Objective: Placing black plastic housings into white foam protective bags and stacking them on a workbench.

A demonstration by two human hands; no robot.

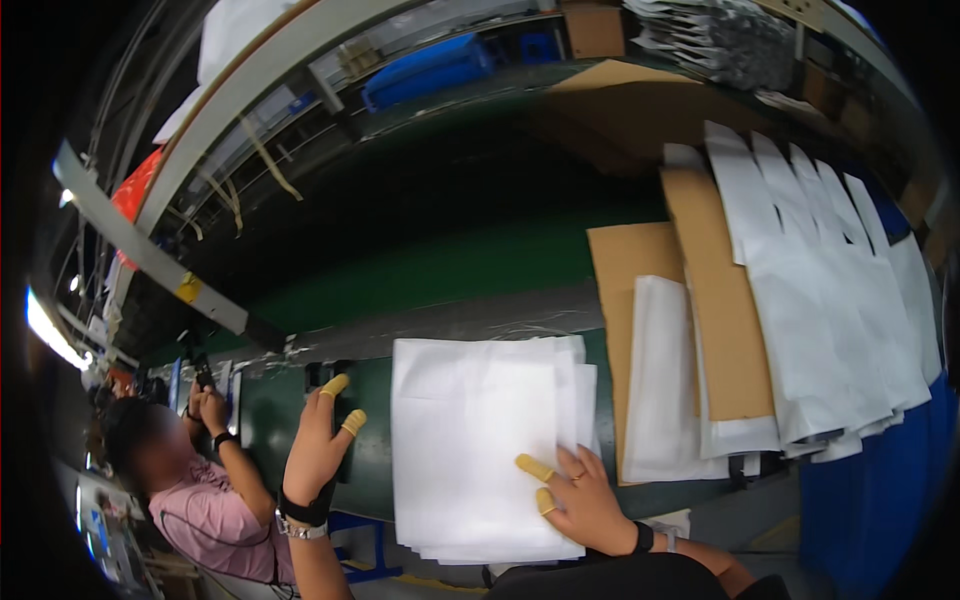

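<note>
Broadly, a dark green worktop (470,270) of smooth, matte surface filled the middle of the view, its far edge bowed by the lens. At 3 o'clock lay a fan of white bags (830,300), thin, flat and overlapping like shingles, partly over tan cardboard sheets (720,320) with a dull, fibrous face. Just beside the cardboard, at 4 o'clock, rested a narrower white folded bundle (662,385), slightly glossy.

At 6 o'clock sat the stack of white sheets (470,440), roughly square, soft-looking and faintly creased, its lower layers slipping out at the near and right edges.

The right hand (580,500) lay on the stack's right near corner, fingers spread and loosely open, palm down, pressing the top sheet rather than gripping it; yellow rubber finger cots covered two fingertips, and a ring and a dark wristband showed.

The left hand (320,445) stood at 7 o'clock, just left of the stack and apart from it, raised above the worktop edge, open with fingers relaxed, holding nothing; yellow cots capped two fingertips, and a black wrist strap and a bracelet circled the wrist.

At 8 o'clock another person in a pink shirt (215,525) held a small dark object.
</note>
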